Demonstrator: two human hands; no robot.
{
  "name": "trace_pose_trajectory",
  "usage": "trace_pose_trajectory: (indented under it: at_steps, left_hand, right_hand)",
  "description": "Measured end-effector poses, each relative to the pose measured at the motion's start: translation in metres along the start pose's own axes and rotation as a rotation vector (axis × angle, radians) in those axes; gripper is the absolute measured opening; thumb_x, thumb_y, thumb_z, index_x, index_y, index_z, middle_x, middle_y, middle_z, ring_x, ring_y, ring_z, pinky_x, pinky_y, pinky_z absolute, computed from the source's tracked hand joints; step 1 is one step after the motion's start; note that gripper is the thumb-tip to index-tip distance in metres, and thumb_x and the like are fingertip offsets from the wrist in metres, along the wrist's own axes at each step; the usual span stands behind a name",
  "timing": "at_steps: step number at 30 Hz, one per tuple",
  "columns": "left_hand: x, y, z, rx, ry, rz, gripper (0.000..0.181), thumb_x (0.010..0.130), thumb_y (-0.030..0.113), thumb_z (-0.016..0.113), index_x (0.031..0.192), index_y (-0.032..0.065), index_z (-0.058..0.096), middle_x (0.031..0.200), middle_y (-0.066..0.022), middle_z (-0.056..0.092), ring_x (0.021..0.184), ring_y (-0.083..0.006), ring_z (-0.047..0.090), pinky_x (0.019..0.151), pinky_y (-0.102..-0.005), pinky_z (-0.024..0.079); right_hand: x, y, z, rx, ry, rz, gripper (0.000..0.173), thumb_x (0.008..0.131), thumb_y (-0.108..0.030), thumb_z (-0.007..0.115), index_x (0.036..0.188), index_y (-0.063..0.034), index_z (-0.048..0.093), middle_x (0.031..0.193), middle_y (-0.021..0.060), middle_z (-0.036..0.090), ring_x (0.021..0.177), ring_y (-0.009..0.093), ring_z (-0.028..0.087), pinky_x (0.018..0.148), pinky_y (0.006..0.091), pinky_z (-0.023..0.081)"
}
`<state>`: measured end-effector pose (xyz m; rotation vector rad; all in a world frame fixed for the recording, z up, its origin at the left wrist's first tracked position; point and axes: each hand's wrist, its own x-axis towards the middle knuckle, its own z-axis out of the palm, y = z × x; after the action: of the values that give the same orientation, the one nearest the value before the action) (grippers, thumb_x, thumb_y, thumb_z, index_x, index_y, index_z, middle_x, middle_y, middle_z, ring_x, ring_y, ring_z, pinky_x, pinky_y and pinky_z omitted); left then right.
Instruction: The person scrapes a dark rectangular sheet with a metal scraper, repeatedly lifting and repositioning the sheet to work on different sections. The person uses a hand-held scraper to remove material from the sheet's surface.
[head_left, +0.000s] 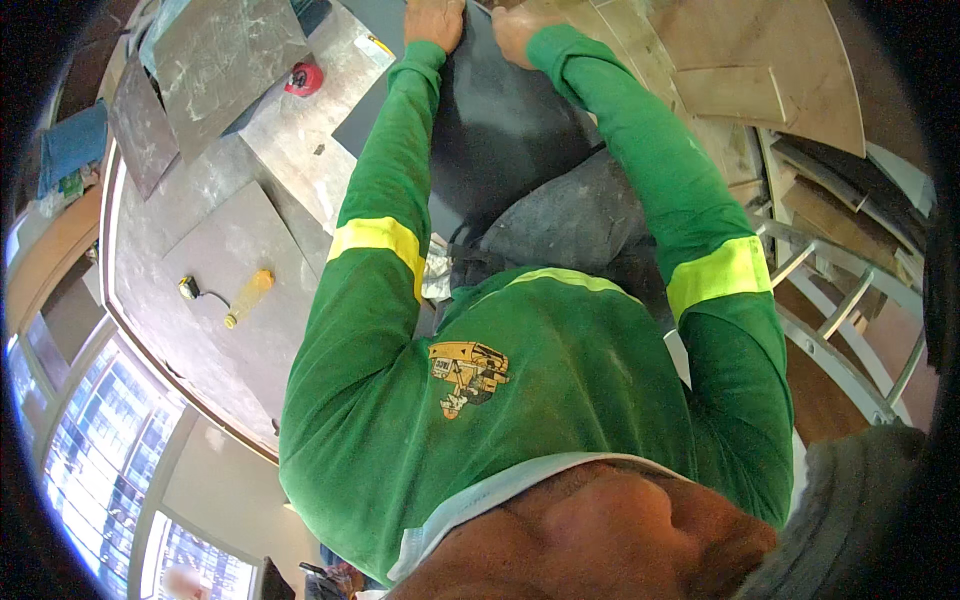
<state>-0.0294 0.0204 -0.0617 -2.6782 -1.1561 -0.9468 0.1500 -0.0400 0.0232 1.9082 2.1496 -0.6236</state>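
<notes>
A dark grey sheet (510, 112) lies in front of me, reaching from the top edge down toward my lap. My left hand (435, 24) is at the top centre, on the sheet's left part, with its fingertips cut off by the picture's edge. Close by on the right, my right hand (517, 34) is at the sheet's right edge with its fingers curled; whether it grips the edge is not plain. A yellow-handled utility knife (381, 46) and a red round object (304, 79) lie on the pale sheets to the left.
A tape measure (189, 287) and a yellow-capped bottle (249, 299) lie on the worktable (142, 277) at left. Large grey sheets (225, 67) overlap at upper left. Wood-toned panels (757, 52) lie at upper right, above an aluminium ladder (844, 307).
</notes>
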Motion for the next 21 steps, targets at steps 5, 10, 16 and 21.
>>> trace_pose_trajectory:
  at_steps: [5,10,16,21]
  left_hand:
    - [-0.035,-0.026,-0.003,-0.005,0.123,0.007,0.022,0.096,0.016,0.053,0.104,-0.0019,0.064,0.117,-0.029,0.064,0.116,-0.0502,0.055,0.106,-0.0576,0.042]
    - [-0.016,-0.01,-0.003,-0.042,0.042,-0.058,0.02,0.095,0.015,0.055,0.102,-0.0025,0.063,0.118,-0.0309,0.063,0.113,-0.0516,0.055,0.104,-0.057,0.043]
    - [-0.009,-0.007,-0.003,-0.027,0.148,0.0,0.021,0.093,0.016,0.056,0.103,-0.0014,0.063,0.114,-0.0298,0.062,0.108,-0.0501,0.056,0.1,-0.0565,0.044]
    - [-0.018,-0.01,-0.009,-0.087,-0.019,-0.083,0.02,0.092,0.019,0.058,0.105,0.0042,0.065,0.117,-0.0263,0.065,0.109,-0.0477,0.057,0.099,-0.0549,0.045]
  right_hand:
    - [-0.029,-0.009,-0.033,-0.201,0.019,-0.27,0.034,0.098,-0.015,0.054,0.123,0.0079,0.057,0.11,0.0275,0.073,0.102,0.042,0.073,0.086,0.0554,0.059]
    - [-0.034,-0.003,-0.01,-0.219,0.122,-0.199,0.038,0.098,-0.016,0.052,0.129,0.0045,0.058,0.097,0.0231,0.073,0.086,0.035,0.073,0.075,0.0465,0.059]
    - [-0.051,-0.009,-0.057,0.117,0.075,-0.058,0.033,0.097,-0.016,0.046,0.117,0.0029,0.064,0.115,0.0284,0.071,0.11,0.043,0.069,0.095,0.0501,0.054]
    - [-0.055,0.004,-0.036,0.188,0.149,-0.092,0.031,0.095,-0.012,0.046,0.113,0.0024,0.066,0.111,0.0286,0.071,0.108,0.043,0.069,0.095,0.0499,0.054]
